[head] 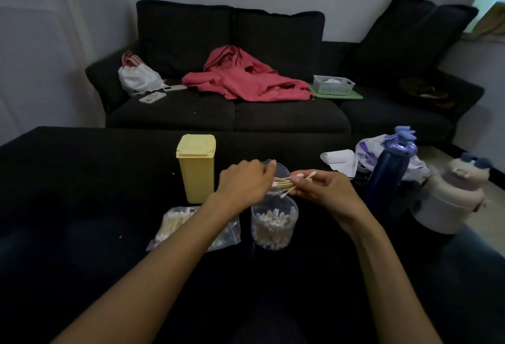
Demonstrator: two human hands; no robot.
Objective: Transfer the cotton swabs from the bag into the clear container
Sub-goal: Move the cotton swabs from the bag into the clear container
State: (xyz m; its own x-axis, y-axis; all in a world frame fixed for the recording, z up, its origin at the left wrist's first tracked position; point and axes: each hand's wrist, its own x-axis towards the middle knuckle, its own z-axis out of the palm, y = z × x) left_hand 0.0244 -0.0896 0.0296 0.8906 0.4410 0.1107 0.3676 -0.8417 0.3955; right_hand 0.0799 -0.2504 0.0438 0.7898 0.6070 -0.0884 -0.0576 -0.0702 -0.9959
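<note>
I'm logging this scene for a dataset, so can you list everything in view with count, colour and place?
clear container: one, transparent, on the dark table, holding many swabs.
cotton swabs: a bundle, white tips on pale sticks, held above the container.
bag: one, clear plastic, left of the container, swabs inside.
clear lid: one, behind the hands.
yellow bin: one, lidded, behind the bag.
blue bottle: one, at the table's right.
white flask: one, far right.
sofa: one, dark grey, behind the table.
red garment: one, on the sofa.
white basket: one, on a green board.
left hand: grip on the bundle.
right hand: grip on the bundle.
</note>
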